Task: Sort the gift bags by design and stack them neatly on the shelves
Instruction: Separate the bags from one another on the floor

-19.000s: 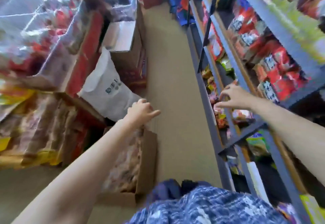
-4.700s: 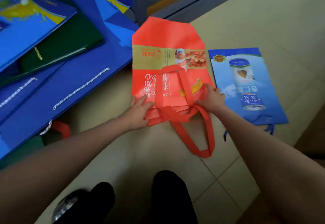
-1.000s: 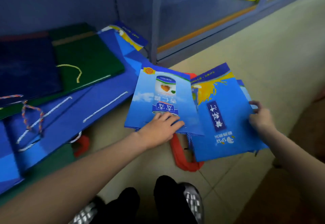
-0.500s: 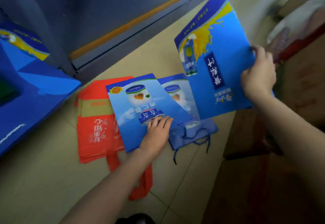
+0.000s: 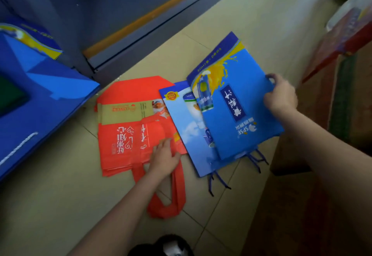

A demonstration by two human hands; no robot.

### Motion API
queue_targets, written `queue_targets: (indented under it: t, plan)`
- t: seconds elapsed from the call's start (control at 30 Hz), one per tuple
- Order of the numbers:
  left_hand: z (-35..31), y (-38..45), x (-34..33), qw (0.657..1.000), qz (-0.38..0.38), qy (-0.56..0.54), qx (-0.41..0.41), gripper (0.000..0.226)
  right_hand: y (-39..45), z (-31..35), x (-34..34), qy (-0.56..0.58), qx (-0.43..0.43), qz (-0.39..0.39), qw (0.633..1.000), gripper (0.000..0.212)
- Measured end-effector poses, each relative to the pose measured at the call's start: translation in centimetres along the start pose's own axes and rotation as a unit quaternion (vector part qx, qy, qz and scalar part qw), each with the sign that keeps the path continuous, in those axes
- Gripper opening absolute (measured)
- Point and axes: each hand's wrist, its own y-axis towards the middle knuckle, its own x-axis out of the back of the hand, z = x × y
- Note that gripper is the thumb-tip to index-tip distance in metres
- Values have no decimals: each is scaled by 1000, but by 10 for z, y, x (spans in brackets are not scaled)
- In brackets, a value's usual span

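While flat, bags in hand

The tiled floor carries a flat stack of red bags, a pale blue bag lying just beside it, and large dark blue bags at the left.

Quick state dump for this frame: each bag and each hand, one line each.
Red bags: flat stack on the floor, handles toward the person.
Light blue can-print bag: flat on the floor, overlapping the red stack's edge.
Blue SPSE bag: over the can-print bag, gripped at its right edge.
Left hand: fingers straight, resting on the red bags.
Right hand: grips the SPSE bag.
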Motion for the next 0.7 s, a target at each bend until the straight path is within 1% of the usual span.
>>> queue_targets:
  t: [0.03, 0.1, 0.2, 0.27, 0.33, 0.4, 0.47, 0.5, 0.53, 0.6, 0.7]
  plan:
    - [-6, 2, -2, 1000, 3, -23, -5, 59, -3, -7, -3, -1, -10, 6, 1000, 58]
    - [-19, 7, -11, 999, 10, -31, -12, 59, -5, -21, -5, -6, -25, 7, 1000, 58]
    - [-41, 15, -22, 1000, 27, 8, 11, 62, -2, -36, -3, -11, -44, -3, 999, 58]
    - [-53, 20, -25, 997, 67, 23, -7, 65, 0, -40, 0, 1, -58, -13, 998, 57]
    - [-57, 24, -21, 995, 100, 8, -18, 69, 2, -40, 3, 21, -76, -21, 997, 57]
    - [-41, 24, -7, 997, 74, 24, -6, 69, 1, -38, 4, 40, -88, -25, 995, 57]
    - [-12, 17, 10, 993, 38, 113, 2, 64, -1, -35, 3, 68, -97, -34, 992, 57]
    - [7, 11, 18, 986, 36, 162, 7, 62, -2, -33, -1, 106, -104, -37, 988, 56]
    - [25, 4, 27, 978, 48, 200, 18, 62, -3, -29, -7, 157, -116, -29, 980, 55]
    - [59, -9, 42, 967, 88, 236, 49, 62, -7, -19, -21, 253, -149, 12, 956, 50]
    - [90, -19, 57, 960, 116, 241, 81, 65, -16, -3, -50, 323, -206, 78, 920, 46]
